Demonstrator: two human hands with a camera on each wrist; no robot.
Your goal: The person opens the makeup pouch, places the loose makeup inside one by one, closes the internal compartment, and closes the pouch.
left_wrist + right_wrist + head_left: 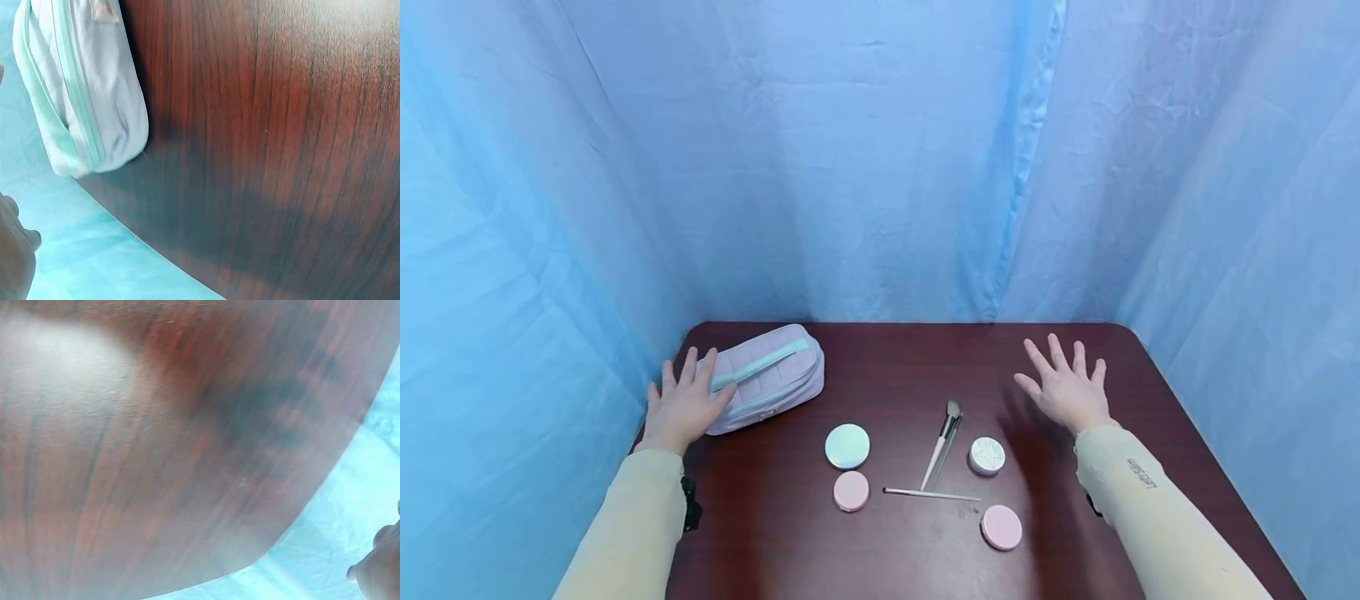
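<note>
- Nearest: the right pink compact (1002,527), lying flat on the table (887,358) on the person's right of centre.
- Next: the thin brush (934,495), set crosswise, with the left pink compact (851,491) just beyond its left end.
- Middle ground: the jar (987,456), its lid marked with a star, and the mint compact (847,446); between them the brush pair (934,460), pointing away.
- The left hand (683,412): fingers spread wide, grasping nothing, over the near-left end of the pouch (769,377). Contact cannot be told; the left wrist view shows only part of the hand, at its edge.
- The right hand (1067,396): likewise spread and holding nothing, apparently raised above the table, beyond and to the right of the jar, its nearest object.
- The key relation: the pouch lies at the far left, ahead and to the right of the left hand, clearly the nearer one; from the right hand it is leftward, well apart, across the table. Its long axis slants from near left to far right, the strap (767,360) running along it.
- Farthest: the curtain (887,167), behind the table.
</note>
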